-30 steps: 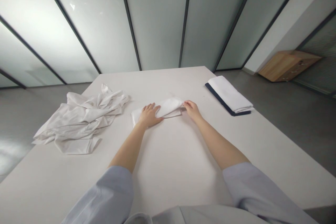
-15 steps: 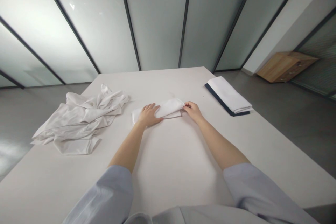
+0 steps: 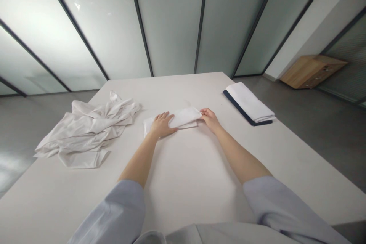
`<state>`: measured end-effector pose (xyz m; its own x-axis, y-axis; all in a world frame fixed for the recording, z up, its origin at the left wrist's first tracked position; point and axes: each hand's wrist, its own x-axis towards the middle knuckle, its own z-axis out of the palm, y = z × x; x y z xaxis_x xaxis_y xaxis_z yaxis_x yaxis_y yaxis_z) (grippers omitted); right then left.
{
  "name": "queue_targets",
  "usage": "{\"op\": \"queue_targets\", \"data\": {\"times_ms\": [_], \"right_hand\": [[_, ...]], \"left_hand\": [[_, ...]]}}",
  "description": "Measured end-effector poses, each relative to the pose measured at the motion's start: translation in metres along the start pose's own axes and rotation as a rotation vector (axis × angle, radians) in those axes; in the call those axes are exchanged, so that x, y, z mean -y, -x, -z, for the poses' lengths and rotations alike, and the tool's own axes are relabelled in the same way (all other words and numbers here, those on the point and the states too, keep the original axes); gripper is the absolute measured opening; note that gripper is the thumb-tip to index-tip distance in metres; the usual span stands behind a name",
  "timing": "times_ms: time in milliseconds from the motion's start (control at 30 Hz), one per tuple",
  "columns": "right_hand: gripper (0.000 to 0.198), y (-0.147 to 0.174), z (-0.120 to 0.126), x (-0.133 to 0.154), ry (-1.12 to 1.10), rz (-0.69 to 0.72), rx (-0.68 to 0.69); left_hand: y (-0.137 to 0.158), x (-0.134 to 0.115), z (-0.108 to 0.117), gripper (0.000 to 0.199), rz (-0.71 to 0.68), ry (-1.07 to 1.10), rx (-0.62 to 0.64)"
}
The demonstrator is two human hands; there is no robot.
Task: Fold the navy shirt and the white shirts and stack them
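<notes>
A folded white cloth (image 3: 185, 117) lies on the table in front of me, its layers showing along the near edge. My left hand (image 3: 162, 125) rests flat on its left part, fingers spread and thumb pointing right. At the cloth's right end, my right hand (image 3: 210, 119) pinches the corner of the upper layer between thumb and fingers. That corner sits slightly above the layer beneath. What kind of cloth it is, I cannot tell.
On the left of the white table (image 3: 183, 183) is a crumpled heap of white fabric (image 3: 91, 126). A folded white cloth stack (image 3: 250, 103) lies on a dark blue folded piece (image 3: 238, 107) at the right edge. A wooden cabinet (image 3: 311, 71) stands on the floor beyond.
The upper layer's right corner looks a little flatter and straighter in my right hand's pinch. My left hand has stayed in place.
</notes>
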<state>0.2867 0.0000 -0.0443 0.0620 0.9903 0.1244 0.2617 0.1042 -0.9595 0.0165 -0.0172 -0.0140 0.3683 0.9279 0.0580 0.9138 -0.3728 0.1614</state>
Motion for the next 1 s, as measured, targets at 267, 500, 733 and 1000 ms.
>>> {"op": "queue_targets", "data": {"times_ms": [267, 500, 733, 1000], "right_hand": [[0.034, 0.015, -0.006, 0.013, 0.531, 0.371, -0.166], [0.032, 0.028, -0.028, 0.024, 0.84, 0.429, 0.291], [0.034, 0.036, -0.033, 0.023, 0.921, 0.369, 0.25], [0.04, 0.031, -0.037, 0.017, 1.064, 0.306, 0.038]], "left_hand": [[-0.001, -0.001, -0.001, 0.059, -0.01, 0.046, -0.025], [0.0, -0.005, -0.003, 0.062, 0.054, -0.005, -0.023], [0.0, 0.003, 0.004, 0.067, 0.294, -0.011, -0.022], [-0.001, 0.024, 0.019, 0.076, 0.449, 0.092, 0.144]]}}
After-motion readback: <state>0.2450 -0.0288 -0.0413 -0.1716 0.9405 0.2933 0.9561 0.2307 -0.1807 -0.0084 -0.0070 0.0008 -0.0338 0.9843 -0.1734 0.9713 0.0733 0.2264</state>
